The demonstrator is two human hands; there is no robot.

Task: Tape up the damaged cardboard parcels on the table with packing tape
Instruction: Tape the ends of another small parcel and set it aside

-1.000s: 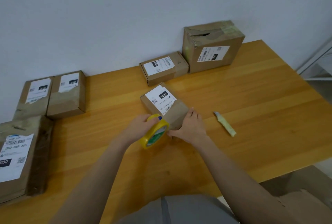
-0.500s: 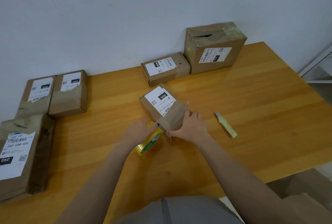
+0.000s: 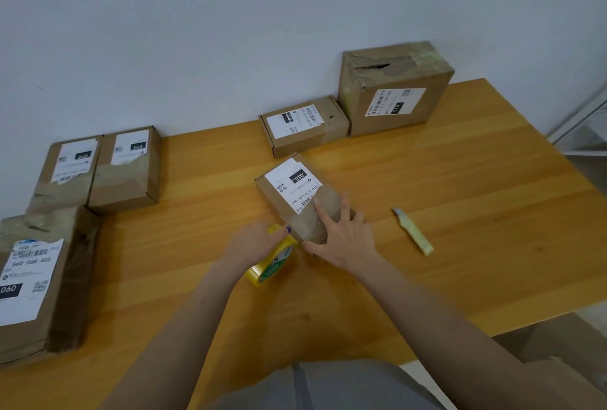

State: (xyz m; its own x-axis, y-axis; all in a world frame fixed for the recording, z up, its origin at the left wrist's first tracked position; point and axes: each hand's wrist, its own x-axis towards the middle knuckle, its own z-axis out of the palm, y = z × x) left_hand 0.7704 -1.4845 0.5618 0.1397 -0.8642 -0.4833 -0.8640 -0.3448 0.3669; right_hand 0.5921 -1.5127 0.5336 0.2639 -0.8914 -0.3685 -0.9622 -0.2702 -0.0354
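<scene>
A small cardboard parcel (image 3: pixel 289 186) with a white label lies in the middle of the wooden table (image 3: pixel 460 212). A strip of clear tape covers its near end. My right hand (image 3: pixel 341 235) rests on that end with straight fingers, the forefinger pressing the tape on top. My left hand (image 3: pixel 253 242) grips the yellow roll of packing tape (image 3: pixel 271 265), held low against the parcel's near left corner.
A yellowish utility knife (image 3: pixel 413 231) lies right of the parcel. A small box (image 3: pixel 303 125) and a large torn box (image 3: pixel 395 89) stand at the back wall. Two flat parcels (image 3: pixel 101 168) and a bigger one (image 3: pixel 42 278) sit at the left.
My left hand has pulled the tape roll down from the parcel's top to the table beside it. My right hand's fingers have slid up onto the taped top.
</scene>
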